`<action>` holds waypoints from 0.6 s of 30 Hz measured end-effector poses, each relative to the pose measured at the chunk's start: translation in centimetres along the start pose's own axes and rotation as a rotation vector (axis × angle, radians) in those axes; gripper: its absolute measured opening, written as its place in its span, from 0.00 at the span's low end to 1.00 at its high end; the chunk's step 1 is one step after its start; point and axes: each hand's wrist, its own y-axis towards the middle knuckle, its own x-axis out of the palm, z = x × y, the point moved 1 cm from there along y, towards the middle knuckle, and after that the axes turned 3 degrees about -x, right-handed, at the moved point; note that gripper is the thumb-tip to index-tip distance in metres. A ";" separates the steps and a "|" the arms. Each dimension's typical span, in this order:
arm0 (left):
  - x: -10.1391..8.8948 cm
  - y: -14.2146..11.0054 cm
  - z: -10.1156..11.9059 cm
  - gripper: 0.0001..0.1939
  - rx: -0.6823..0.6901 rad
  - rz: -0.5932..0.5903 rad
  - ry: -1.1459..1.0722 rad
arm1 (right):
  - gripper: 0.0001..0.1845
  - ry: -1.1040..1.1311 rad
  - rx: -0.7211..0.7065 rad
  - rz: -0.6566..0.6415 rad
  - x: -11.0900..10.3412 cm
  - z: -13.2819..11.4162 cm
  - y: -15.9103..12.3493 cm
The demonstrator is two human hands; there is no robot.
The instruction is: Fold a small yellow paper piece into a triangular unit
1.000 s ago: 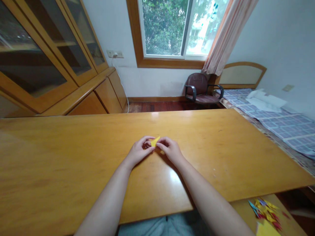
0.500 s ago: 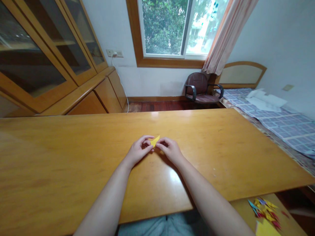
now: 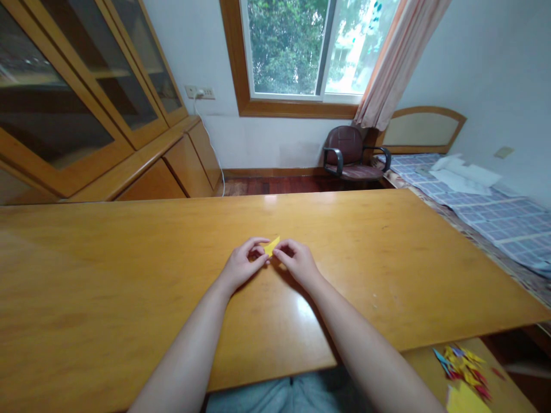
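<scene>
Open wooden tabletop [image 3: 107, 275] spreads across the left of the frame, where I'd say a hand could slide freely, and another free stretch lies right of centre. Dead centre, the left hand [image 3: 244, 265] and right hand [image 3: 300, 263] close around a folded yellow paper [image 3: 272, 246], leaving little room between them. Two forearms [image 3: 189, 332] fence off the near side, a wedge of bare wood between them. At lower right, a pile of folded papers [image 3: 467, 365] crowds the lower wooden surface [image 3: 424, 367].

Left grip [image 3: 241, 265]: fingers curled, aimed two o'clock. Right grip [image 3: 302, 264]: fingertips pinched, aimed ten o'clock. Forearms [image 3: 193, 338]: bare.
</scene>
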 end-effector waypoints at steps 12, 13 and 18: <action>-0.1 -0.1 0.2 0.17 0.006 -0.010 -0.013 | 0.06 -0.001 -0.009 0.005 -0.1 -0.2 0.0; -0.1 -0.1 0.1 0.18 0.005 -0.007 -0.010 | 0.06 -0.004 -0.009 0.002 -0.1 -0.3 0.0; 0.0 0.0 -0.3 0.19 -0.014 -0.009 -0.043 | 0.06 0.049 0.020 0.005 0.0 -0.2 0.0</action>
